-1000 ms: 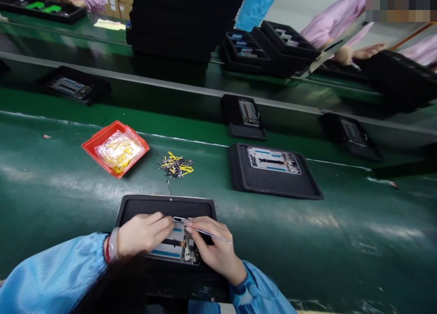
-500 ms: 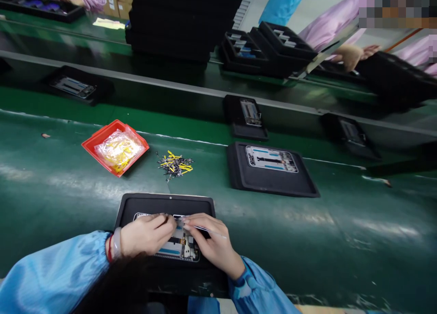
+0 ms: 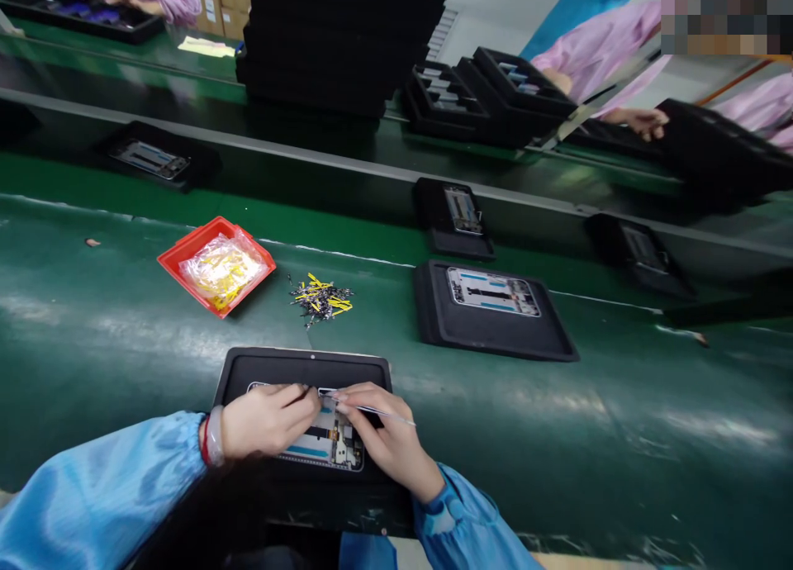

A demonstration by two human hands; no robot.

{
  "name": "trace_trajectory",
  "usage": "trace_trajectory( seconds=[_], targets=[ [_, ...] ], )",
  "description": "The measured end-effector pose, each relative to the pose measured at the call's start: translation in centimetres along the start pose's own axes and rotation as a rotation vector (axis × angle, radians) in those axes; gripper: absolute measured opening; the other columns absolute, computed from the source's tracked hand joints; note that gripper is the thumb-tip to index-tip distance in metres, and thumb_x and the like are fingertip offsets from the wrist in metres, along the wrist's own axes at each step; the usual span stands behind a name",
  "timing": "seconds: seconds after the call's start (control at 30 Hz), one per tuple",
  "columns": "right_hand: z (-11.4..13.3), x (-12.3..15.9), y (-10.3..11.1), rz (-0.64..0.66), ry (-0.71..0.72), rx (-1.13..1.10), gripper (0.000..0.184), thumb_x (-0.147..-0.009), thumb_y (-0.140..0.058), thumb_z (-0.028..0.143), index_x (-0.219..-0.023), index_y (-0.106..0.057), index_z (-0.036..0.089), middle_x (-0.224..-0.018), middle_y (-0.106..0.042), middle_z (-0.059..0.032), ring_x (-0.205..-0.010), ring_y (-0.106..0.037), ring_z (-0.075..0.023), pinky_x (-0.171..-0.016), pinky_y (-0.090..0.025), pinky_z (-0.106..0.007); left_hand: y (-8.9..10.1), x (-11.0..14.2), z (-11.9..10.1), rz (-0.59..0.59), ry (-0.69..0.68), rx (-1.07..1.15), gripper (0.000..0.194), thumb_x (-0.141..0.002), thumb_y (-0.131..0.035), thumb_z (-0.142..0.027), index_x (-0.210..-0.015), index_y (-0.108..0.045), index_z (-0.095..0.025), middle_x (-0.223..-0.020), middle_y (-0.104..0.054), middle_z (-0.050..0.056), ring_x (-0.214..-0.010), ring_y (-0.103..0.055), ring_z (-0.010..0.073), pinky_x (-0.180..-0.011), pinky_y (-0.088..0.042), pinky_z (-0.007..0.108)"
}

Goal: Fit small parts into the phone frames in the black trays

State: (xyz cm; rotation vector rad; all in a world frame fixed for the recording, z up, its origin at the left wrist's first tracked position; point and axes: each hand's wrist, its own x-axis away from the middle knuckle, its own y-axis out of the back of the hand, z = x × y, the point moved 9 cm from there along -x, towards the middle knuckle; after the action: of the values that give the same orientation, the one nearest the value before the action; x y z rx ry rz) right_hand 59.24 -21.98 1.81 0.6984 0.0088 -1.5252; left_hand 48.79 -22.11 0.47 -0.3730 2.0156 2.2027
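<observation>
An opened phone chassis (image 3: 310,452) with blue strips and a small circuit board lies in a black foam tray (image 3: 263,365) before me. My left hand (image 3: 273,420) is over its left part, thumb and fingers pinched together at the upper edge. Whatever those fingertips hold is hidden. From the other side, my right hand (image 3: 387,434) grips thin silver tweezers (image 3: 387,415) like a pen. The tips point at the chassis's upper edge, close to my left fingertips.
Beyond the tray are a red bin (image 3: 186,252) with bagged yellow-tabbed parts and a loose pile of parts (image 3: 320,299). Another foam tray (image 3: 496,334) holds a phone chassis. Farther back, more trays lie along the belt, a tall black stack (image 3: 334,41) stands, and co-workers' pink sleeves show.
The view has shifted slightly. Both my hands stay at the chassis's upper edge, with only slight finger movement. A co-worker's hand at the upper right has moved near a black tray.
</observation>
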Motion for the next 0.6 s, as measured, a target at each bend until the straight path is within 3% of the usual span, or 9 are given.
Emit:
trace_trajectory(
  seconds=[0.2, 0.33, 0.43, 0.6],
  targets=[
    [-0.8, 0.0, 0.0, -0.007, -0.061, -0.016, 0.011, -0.094, -0.053, 0.024, -0.090, -0.062, 0.022, -0.080, -0.073, -0.0061, -0.073, -0.070, -0.0185, -0.063, -0.058, -0.029, -0.8, 0.2, -0.3, 0.068, -0.019, -0.020, 0.020, -0.091, -0.047, -0.012, -0.103, -0.063, -0.011, -0.099, -0.066, 0.009, -0.088, -0.058, 0.0162, -0.071, -0.051, 0.021],
    [-1.4, 0.1, 0.3, -0.044, -0.118, -0.039, 0.012, -0.093, -0.054, 0.026, -0.089, -0.063, 0.021, -0.081, -0.073, -0.0070, -0.074, -0.070, -0.0193, -0.065, -0.058, -0.030, -1.3, 0.4, 0.3, 0.087, 0.007, 0.030, 0.022, -0.092, -0.044, -0.010, -0.108, -0.059, -0.011, -0.100, -0.066, 0.008, -0.083, -0.059, 0.0151, -0.060, -0.051, 0.020],
    [-1.2, 0.1, 0.2, -0.035, -0.106, -0.060, 0.011, -0.093, -0.055, 0.026, -0.089, -0.063, 0.021, -0.081, -0.073, -0.0066, -0.074, -0.070, -0.0188, -0.065, -0.059, -0.029, -0.9, 0.3, 0.9, 0.029, 0.056, 0.069, 0.023, -0.095, -0.038, -0.009, -0.105, -0.058, -0.012, -0.095, -0.066, 0.006, -0.075, -0.060, 0.0139, -0.051, -0.047, 0.020],
    [-0.9, 0.0, 0.1, -0.020, -0.085, -0.039, 0.011, -0.093, -0.055, 0.025, -0.088, -0.063, 0.021, -0.080, -0.073, -0.0067, -0.075, -0.070, -0.0180, -0.066, -0.058, -0.027, 0.6, 0.3, 1.6, -0.124, 0.120, 0.112, 0.035, -0.098, -0.023, -0.007, -0.095, -0.058, -0.013, -0.087, -0.067, 0.004, -0.067, -0.059, 0.0126, -0.049, -0.043, 0.022]
  ],
)
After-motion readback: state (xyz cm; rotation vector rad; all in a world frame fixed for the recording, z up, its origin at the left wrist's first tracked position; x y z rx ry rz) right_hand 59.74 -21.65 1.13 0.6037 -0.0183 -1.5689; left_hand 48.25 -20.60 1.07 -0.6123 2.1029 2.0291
